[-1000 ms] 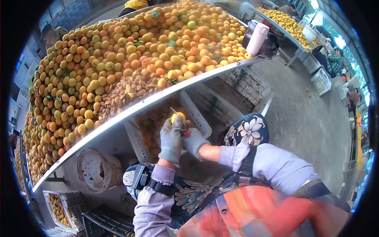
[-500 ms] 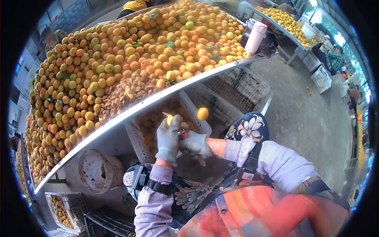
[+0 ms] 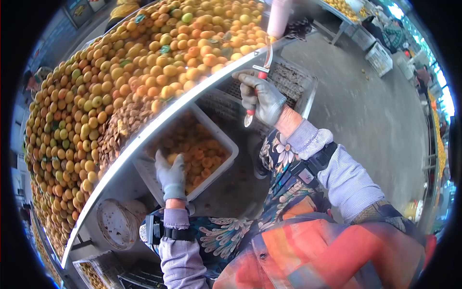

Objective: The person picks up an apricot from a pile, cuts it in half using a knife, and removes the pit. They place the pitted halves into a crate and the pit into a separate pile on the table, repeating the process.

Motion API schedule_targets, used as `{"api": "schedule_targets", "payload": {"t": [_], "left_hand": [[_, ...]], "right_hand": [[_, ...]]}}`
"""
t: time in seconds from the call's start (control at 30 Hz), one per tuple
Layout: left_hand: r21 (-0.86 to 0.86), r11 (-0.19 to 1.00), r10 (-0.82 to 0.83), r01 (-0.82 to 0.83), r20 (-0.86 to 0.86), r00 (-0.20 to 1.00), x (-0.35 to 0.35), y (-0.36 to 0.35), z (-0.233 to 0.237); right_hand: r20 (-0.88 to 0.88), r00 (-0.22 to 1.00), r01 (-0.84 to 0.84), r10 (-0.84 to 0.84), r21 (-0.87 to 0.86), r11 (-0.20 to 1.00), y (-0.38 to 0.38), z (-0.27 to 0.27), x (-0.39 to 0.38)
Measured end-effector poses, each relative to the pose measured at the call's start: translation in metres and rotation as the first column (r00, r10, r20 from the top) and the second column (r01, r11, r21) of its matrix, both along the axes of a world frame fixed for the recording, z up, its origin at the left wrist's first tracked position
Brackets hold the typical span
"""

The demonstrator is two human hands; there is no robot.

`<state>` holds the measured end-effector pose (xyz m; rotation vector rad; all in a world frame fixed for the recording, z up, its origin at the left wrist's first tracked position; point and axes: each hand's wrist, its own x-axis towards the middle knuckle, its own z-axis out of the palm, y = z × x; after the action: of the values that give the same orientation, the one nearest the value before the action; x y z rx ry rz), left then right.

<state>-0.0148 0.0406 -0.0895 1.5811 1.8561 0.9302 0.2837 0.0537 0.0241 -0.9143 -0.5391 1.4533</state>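
My left hand [image 3: 171,177], in a grey glove, is over the near-left rim of a white plastic crate [image 3: 230,153]. Its thumb and fingers are spread, and nothing shows between them. Inside the crate lie many orange apricot pieces [image 3: 204,156]. My right hand [image 3: 266,100], also gloved, is raised beside the table edge with its fingers wrapped around a red-handled knife [image 3: 263,75]. The knife's curved blade points up toward the apricots [image 3: 159,72] heaped on the table, and a rounded metal end sticks out below the hand.
A pile of brown pits [image 3: 120,123] lies along the metal table edge [image 3: 139,141]. A pink bottle [image 3: 278,19] stands at the table's far corner. Below the table are a dirty white bucket [image 3: 115,224] and another crate of fruit [image 3: 98,269]. Other people work in the background.
My hands have moved apart: the left down and leftward, the right up to the table edge with the knife. The fruit in my left hand and the apricot near the crate's edge no longer show there.
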Motion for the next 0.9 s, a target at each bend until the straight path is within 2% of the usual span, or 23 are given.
{"api": "schedule_targets", "payload": {"t": [0.03, 0.07, 0.1, 0.13, 0.17, 0.23, 0.3, 0.33, 0.37, 0.4, 0.43, 0.47, 0.5, 0.53, 0.57, 0.6, 0.9], "left_hand": [[0.039, 0.999, 0.029, -0.025, -0.104, 0.994, -0.003, 0.003, -0.006], [-0.046, 0.998, 0.041, -0.04, 0.024, 0.999, -0.007, 0.004, -0.01], [-0.043, 0.999, 0.019, -0.019, 0.007, 1.0, -0.006, 0.002, -0.008], [-0.061, 0.998, 0.048, -0.034, 0.239, 0.97, -0.004, -0.001, -0.005], [-0.09, 0.995, 0.081, -0.044, 0.455, 0.887, -0.001, -0.003, -0.002], [-0.053, 0.999, 0.021, 0.001, 0.402, 0.915, 0.02, -0.008, 0.017], [0.036, 0.969, -0.247, 0.245, 0.233, 0.941, 0.048, -0.011, 0.032], [0.253, 0.865, -0.477, 0.434, 0.148, 0.866, 0.064, -0.007, 0.021], [0.032, 0.911, -0.407, 0.412, 0.244, 0.88, 0.078, -0.005, 0.013], [-0.048, 0.892, -0.377, 0.45, 0.473, 0.797, 0.106, -0.001, 0.017], [0.023, 0.832, -0.546, 0.555, 0.219, 0.809, 0.129, 0.002, 0.027], [-0.061, 0.767, -0.639, 0.639, 0.024, 0.769, 0.14, 0.007, 0.011], [-0.079, 0.736, -0.674, 0.672, 0.001, 0.738, 0.159, 0.015, 0.0], [-0.408, 0.603, -0.763, 0.685, -0.044, 0.645, 0.17, 0.029, -0.02], [-0.461, 0.54, -0.702, 0.705, 0.215, 0.679, 0.182, 0.041, -0.043], [-0.473, 0.622, -0.738, 0.624, -0.09, 0.668, 0.204, 0.051, -0.066], [-0.561, 0.597, -0.709, 0.573, -0.035, 0.704, 0.227, 0.06, -0.16]], "right_hand": [[-0.042, 0.997, 0.056, -0.057, -0.027, 0.998, -0.001, -0.002, 0.002], [-0.086, 0.989, 0.113, -0.118, -0.055, 0.992, -0.001, -0.006, 0.005], [-0.128, 0.984, 0.119, -0.124, -0.047, 0.992, -0.003, -0.012, 0.008], [-0.151, 0.977, 0.148, -0.152, -0.041, 0.988, -0.004, -0.014, 0.011], [-0.174, 0.968, 0.175, -0.179, -0.039, 0.984, -0.004, -0.015, 0.014], [-0.196, 0.963, 0.194, -0.188, 0.015, 0.981, -0.006, -0.008, 0.022], [-0.161, 0.961, 0.229, -0.225, 0.008, 0.973, -0.01, 0.002, 0.028], [-0.172, 0.956, 0.241, -0.237, 0.002, 0.971, -0.01, 0.005, 0.032], [-0.19, 0.953, 0.242, -0.236, 0.011, 0.97, -0.01, 0.006, 0.036], [-0.206, 0.95, 0.244, -0.235, 0.018, 0.97, -0.01, 0.005, 0.039], [-0.214, 0.945, 0.253, -0.246, 0.008, 0.967, -0.01, 0.003, 0.044], [-0.262, 0.94, 0.233, -0.22, 0.018, 0.972, -0.011, 0.001, 0.05], [-0.31, 0.932, 0.209, -0.19, 0.032, 0.977, -0.012, 0.0, 0.054], [-0.341, 0.922, 0.192, -0.184, -0.009, 0.981, -0.016, 0.003, 0.056], [-0.343, 0.922, 0.177, -0.178, -0.037, 0.984, -0.018, 0.003, 0.059], [-0.342, 0.92, 0.184, -0.193, -0.06, 0.981, -0.021, 0.004, 0.061], [-0.256, 0.931, 0.226, -0.26, -0.156, 0.962, -0.033, 0.009, 0.087]]}}
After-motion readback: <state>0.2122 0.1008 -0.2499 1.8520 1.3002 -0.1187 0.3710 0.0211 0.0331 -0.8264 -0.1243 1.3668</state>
